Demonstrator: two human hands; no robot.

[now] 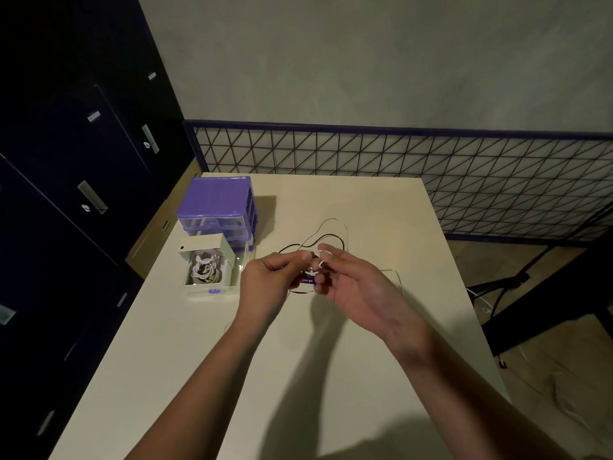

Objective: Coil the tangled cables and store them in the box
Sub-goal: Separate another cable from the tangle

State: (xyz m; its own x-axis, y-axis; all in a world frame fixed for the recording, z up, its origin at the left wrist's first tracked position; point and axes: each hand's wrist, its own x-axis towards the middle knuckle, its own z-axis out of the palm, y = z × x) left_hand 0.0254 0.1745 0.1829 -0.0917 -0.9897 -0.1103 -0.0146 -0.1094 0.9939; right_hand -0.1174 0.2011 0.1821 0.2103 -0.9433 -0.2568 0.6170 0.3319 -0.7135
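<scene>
Room: grey wall, dark lockers (76, 154) at left.
Surface (331, 343): cream, mid-frame.
Fingers: left hand (265, 280) and right hand (351, 280) both pinching white cable (315, 257).

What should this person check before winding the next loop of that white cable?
1. Both hands on the cable: ok. The left hand and right hand pinch the white cable between them.
2. Loose end free: cannot tell. The cable trails off the table edge on the right.
3. Clear of the black cable: cannot tell. The two cross behind the fingers.
4. Box open: ok. Its lid is up.
5. Room in the box: cannot tell. Coiled cables already lie inside.
</scene>
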